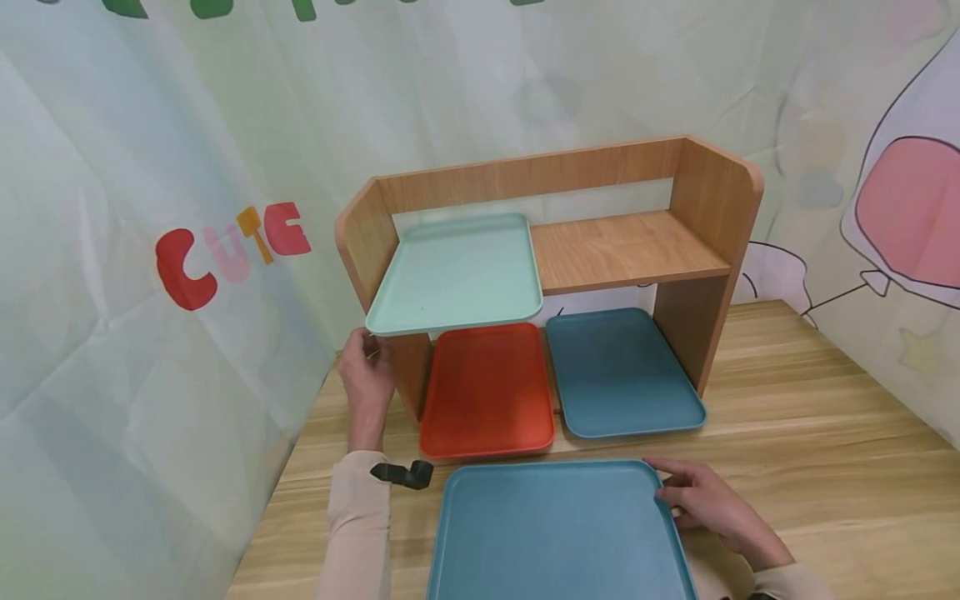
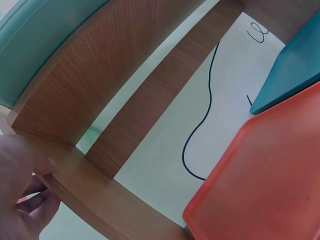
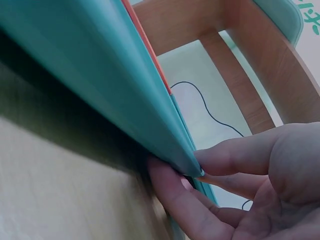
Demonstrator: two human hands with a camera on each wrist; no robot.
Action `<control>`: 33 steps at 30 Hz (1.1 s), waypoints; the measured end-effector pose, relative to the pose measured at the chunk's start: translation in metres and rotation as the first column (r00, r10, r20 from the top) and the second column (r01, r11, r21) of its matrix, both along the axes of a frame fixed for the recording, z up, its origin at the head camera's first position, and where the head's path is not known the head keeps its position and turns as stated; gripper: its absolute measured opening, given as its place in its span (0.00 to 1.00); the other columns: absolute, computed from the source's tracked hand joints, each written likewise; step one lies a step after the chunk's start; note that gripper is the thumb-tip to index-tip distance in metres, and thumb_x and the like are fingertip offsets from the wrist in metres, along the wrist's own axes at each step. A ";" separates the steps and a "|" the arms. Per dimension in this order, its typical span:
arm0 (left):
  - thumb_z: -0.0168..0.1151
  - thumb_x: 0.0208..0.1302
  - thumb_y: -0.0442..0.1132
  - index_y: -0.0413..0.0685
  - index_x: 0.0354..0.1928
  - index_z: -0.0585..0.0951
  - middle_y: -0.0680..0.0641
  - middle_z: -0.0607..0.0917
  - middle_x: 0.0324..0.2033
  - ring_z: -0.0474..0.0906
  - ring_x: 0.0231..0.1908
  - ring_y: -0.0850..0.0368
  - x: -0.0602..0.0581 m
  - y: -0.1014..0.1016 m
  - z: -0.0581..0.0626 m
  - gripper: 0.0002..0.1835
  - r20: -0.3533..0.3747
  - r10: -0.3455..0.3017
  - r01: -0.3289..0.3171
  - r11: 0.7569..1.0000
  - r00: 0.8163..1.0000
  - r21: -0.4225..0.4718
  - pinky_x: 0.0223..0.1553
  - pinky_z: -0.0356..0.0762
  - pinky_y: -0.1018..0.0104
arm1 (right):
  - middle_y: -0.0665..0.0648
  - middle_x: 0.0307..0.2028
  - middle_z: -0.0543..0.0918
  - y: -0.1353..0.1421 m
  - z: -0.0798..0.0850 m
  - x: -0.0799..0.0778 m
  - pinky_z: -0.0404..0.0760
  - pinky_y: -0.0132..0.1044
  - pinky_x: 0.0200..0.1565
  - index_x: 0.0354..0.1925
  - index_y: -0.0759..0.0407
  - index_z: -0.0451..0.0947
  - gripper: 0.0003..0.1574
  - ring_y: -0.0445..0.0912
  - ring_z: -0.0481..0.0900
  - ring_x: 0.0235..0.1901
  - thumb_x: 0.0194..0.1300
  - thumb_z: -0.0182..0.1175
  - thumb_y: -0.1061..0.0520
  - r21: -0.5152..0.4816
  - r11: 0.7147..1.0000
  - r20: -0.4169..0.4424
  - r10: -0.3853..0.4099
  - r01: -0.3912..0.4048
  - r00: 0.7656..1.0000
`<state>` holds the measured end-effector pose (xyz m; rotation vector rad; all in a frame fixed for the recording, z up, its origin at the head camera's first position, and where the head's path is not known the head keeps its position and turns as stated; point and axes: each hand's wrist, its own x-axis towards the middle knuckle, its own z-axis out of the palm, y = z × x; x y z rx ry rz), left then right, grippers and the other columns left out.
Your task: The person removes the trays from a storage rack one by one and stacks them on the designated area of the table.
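My left hand [image 1: 366, 375] is at the front edge of the wooden shelf's left side panel [image 1: 412, 377], just below the corner of a mint-green tray [image 1: 459, 273]. Up close in the left wrist view, thumb and curled fingers grip that panel edge. With my right hand [image 1: 707, 504] I pinch the far right corner of a large blue tray [image 1: 558, 533] in the foreground. Thumb above and fingers beneath its rim show in the right wrist view, where the tray [image 3: 100, 65] is tilted over the table. Its near edge lies outside the head view.
The two-level wooden shelf [image 1: 615, 250] stands against a printed cloth backdrop [image 1: 247, 125]. On its upper level, the mint tray juts past the front edge. Below, a red tray [image 1: 487, 387] and another blue tray [image 1: 622, 371] lie side by side above the wood-grain table [image 1: 817, 467].
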<state>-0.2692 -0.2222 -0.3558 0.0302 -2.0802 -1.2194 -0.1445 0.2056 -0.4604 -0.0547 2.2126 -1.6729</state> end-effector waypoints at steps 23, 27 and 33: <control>0.54 0.65 0.26 0.36 0.46 0.74 0.35 0.81 0.40 0.80 0.46 0.41 0.000 -0.001 -0.001 0.09 0.001 -0.003 0.003 1.000 1.000 -0.004 0.50 0.80 0.48 | 0.59 0.33 0.80 -0.015 0.006 0.000 0.82 0.40 0.27 0.62 0.68 0.70 0.30 0.46 0.77 0.29 0.60 0.55 0.69 0.228 0.966 -0.107 -0.103 0.125 0.989; 0.54 0.64 0.25 0.35 0.45 0.74 0.35 0.80 0.39 0.80 0.46 0.41 0.000 -0.001 -0.001 0.08 -0.004 0.002 -0.002 1.000 1.000 -0.014 0.50 0.80 0.48 | 0.59 0.34 0.81 -0.015 0.007 -0.001 0.83 0.40 0.28 0.62 0.68 0.70 0.30 0.46 0.78 0.30 0.60 0.55 0.69 0.244 0.961 -0.096 -0.108 0.129 0.990; 0.54 0.64 0.26 0.36 0.45 0.75 0.35 0.81 0.39 0.80 0.45 0.41 0.000 -0.001 0.000 0.08 0.001 0.009 -0.009 1.000 1.000 -0.014 0.50 0.80 0.49 | 0.58 0.32 0.81 -0.016 0.008 -0.002 0.83 0.39 0.28 0.61 0.68 0.71 0.30 0.46 0.78 0.30 0.58 0.56 0.69 0.274 0.954 -0.108 -0.096 0.122 0.990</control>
